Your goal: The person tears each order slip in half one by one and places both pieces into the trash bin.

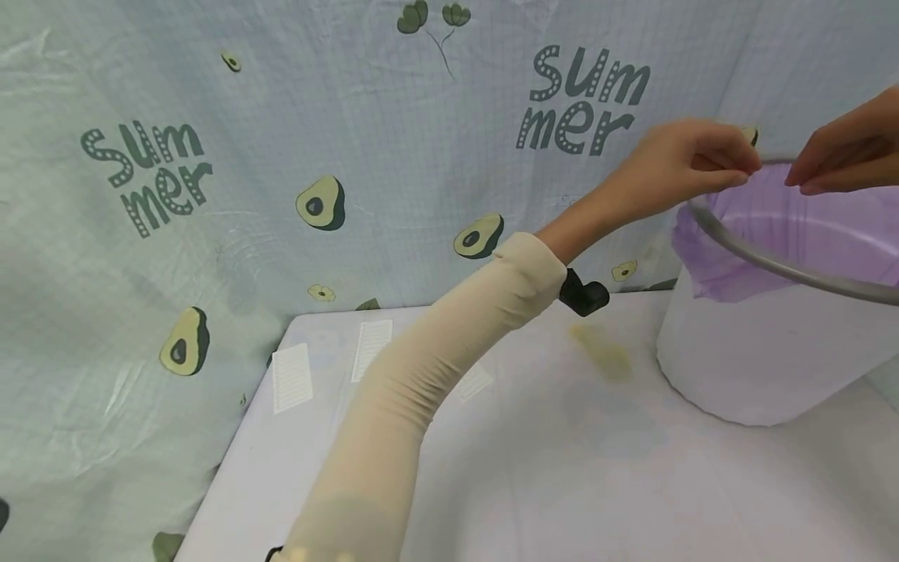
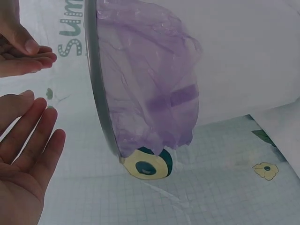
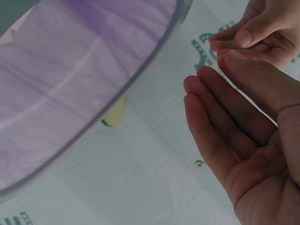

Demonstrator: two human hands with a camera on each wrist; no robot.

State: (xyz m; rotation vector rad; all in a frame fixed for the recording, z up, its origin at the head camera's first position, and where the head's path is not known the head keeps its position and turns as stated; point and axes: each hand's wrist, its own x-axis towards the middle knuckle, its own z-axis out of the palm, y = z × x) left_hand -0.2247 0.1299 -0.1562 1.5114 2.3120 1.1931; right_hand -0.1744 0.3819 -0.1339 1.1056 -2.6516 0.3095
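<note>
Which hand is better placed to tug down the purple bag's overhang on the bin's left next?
Probably the left hand: in the head view it appears nearer the purple overhang, and it holds nothing. The right hand, also empty, appears farther away.

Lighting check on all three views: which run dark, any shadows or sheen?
Head: brightest, soft grey shadow across the flat white tabletop; left wrist: dimmer, faint sheen on the crinkled purple plastic liner; right wrist: also dim, palm of the bare right hand in shade.
</note>
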